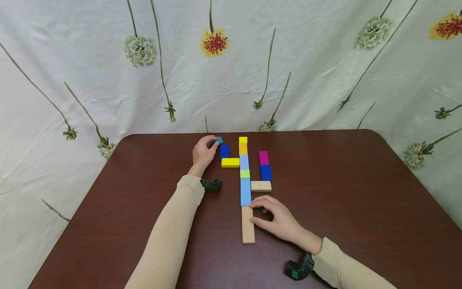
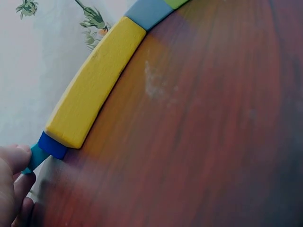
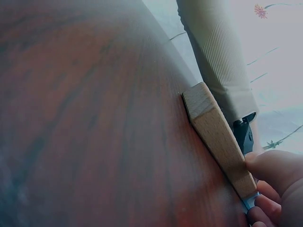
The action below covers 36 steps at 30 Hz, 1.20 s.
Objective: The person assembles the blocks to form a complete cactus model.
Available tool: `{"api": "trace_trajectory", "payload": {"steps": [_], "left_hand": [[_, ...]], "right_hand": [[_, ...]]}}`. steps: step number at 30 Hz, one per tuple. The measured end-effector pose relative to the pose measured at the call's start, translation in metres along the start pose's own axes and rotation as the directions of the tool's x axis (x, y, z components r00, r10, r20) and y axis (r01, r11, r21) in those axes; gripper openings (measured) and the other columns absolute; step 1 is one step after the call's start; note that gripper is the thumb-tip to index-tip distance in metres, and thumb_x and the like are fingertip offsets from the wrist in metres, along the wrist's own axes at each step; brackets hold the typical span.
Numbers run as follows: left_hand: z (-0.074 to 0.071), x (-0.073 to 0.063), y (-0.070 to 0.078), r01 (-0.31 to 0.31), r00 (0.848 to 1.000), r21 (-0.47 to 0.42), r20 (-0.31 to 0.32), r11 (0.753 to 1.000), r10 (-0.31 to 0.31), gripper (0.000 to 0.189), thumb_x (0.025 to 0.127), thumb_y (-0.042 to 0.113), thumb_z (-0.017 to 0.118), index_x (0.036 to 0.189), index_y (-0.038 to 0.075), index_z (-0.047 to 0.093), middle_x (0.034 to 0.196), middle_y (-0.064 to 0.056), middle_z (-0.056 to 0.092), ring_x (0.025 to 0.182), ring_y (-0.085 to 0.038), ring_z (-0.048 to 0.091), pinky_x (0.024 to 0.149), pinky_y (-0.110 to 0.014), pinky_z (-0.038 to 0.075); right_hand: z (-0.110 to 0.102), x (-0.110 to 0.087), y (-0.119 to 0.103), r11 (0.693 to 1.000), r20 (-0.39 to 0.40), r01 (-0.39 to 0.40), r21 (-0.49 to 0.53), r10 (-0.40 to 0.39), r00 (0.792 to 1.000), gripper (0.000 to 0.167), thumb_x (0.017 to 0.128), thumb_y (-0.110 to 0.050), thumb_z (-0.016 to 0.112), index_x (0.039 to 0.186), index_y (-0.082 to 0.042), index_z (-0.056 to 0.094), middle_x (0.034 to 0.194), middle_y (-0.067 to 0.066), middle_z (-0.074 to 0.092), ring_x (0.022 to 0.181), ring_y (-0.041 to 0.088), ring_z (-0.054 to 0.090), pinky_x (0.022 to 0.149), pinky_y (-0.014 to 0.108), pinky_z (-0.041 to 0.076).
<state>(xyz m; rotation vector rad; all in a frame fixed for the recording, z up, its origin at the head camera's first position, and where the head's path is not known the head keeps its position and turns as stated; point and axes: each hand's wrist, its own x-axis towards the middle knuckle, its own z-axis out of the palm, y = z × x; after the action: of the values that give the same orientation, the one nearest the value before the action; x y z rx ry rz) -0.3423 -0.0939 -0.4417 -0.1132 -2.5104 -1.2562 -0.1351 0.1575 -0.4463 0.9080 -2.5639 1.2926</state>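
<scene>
My left hand point(image 1: 203, 152) pinches a small teal block point(image 1: 218, 140) between thumb and fingers, right at the far end of a dark blue block point(image 1: 224, 151). That blue block meets a yellow block point(image 1: 231, 162) set crosswise beside a column of blocks. Down the column run two yellow blocks, a periwinkle block point(image 1: 244, 162), a green block point(image 1: 244, 174), a light blue block point(image 1: 245, 192) and a long wooden block point(image 1: 248, 224). With its thumb at the wooden block's side and fingertips near the joint with the light blue one, my right hand point(image 1: 279, 218) rests beside the column.
Right of the column, a short wooden block point(image 1: 261, 186) lies crosswise, with a blue block point(image 1: 266, 173) and a magenta block point(image 1: 264, 157) lined up beyond it. The brown table point(image 1: 343, 192) has a far edge against a flowered cloth point(image 1: 306, 60).
</scene>
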Motion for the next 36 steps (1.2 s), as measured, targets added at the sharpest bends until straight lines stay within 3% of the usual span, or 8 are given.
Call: {"api": "trace_trajectory", "payload": {"steps": [6, 12, 22, 30, 36], "left_hand": [[0.0009, 0.0003, 0.0004, -0.006, 1.0, 0.02, 0.013, 1.0, 0.006, 0.028, 0.092, 0.021, 0.062, 0.118, 0.01, 0.066, 0.125, -0.005, 0.058, 0.113, -0.022, 0.054, 0.097, -0.038, 0.041], [0.0026, 0.0023, -0.0022, -0.008, 0.998, 0.073, 0.07, 0.997, 0.003, 0.032, 0.094, 0.022, 0.058, 0.124, 0.012, 0.063, 0.133, -0.003, 0.054, 0.122, -0.022, 0.048, 0.103, -0.039, 0.035], [0.0025, 0.004, -0.0018, -0.063, 0.99, 0.129, 0.133, 0.99, 0.046, 0.032, 0.097, 0.02, 0.051, 0.126, 0.01, 0.062, 0.133, -0.005, 0.052, 0.122, -0.022, 0.047, 0.103, -0.039, 0.034], [0.0034, 0.0049, -0.0013, -0.078, 0.978, 0.155, 0.206, 0.985, 0.045, 0.034, 0.099, 0.019, 0.046, 0.131, 0.012, 0.058, 0.137, -0.003, 0.048, 0.126, -0.022, 0.043, 0.106, -0.047, 0.024], [0.0035, 0.0056, -0.0014, -0.114, 0.969, 0.172, 0.237, 0.979, 0.071, 0.036, 0.1, 0.02, 0.044, 0.133, 0.013, 0.055, 0.14, -0.002, 0.046, 0.127, -0.022, 0.042, 0.104, -0.045, 0.025]], "right_hand": [[-0.0009, 0.0004, -0.0006, 1.0, 0.004, -0.005, 0.009, 0.005, 1.0, 0.029, 0.084, -0.026, 0.072, 0.11, -0.017, 0.066, 0.113, -0.005, 0.059, 0.097, 0.013, 0.055, 0.077, 0.027, 0.047], [-0.0005, 0.0003, 0.0006, 1.0, 0.004, -0.007, 0.009, 0.007, 1.0, 0.029, 0.084, -0.027, 0.072, 0.11, -0.018, 0.066, 0.113, -0.006, 0.059, 0.096, 0.012, 0.055, 0.077, 0.027, 0.047], [-0.0011, 0.0002, -0.0004, 1.0, 0.007, -0.015, 0.013, 0.015, 1.0, 0.029, 0.084, -0.027, 0.072, 0.11, -0.018, 0.066, 0.113, -0.005, 0.059, 0.096, 0.012, 0.055, 0.077, 0.027, 0.047], [-0.0008, -0.0001, -0.0009, 1.0, 0.006, -0.018, 0.006, 0.018, 1.0, 0.029, 0.083, -0.026, 0.073, 0.11, -0.018, 0.066, 0.113, -0.007, 0.059, 0.096, 0.012, 0.055, 0.077, 0.027, 0.047], [-0.0003, -0.0004, 0.0005, 1.0, 0.009, -0.019, -0.003, 0.019, 1.0, 0.029, 0.083, -0.027, 0.073, 0.11, -0.018, 0.066, 0.113, -0.008, 0.059, 0.097, 0.01, 0.054, 0.077, 0.026, 0.047]]}}
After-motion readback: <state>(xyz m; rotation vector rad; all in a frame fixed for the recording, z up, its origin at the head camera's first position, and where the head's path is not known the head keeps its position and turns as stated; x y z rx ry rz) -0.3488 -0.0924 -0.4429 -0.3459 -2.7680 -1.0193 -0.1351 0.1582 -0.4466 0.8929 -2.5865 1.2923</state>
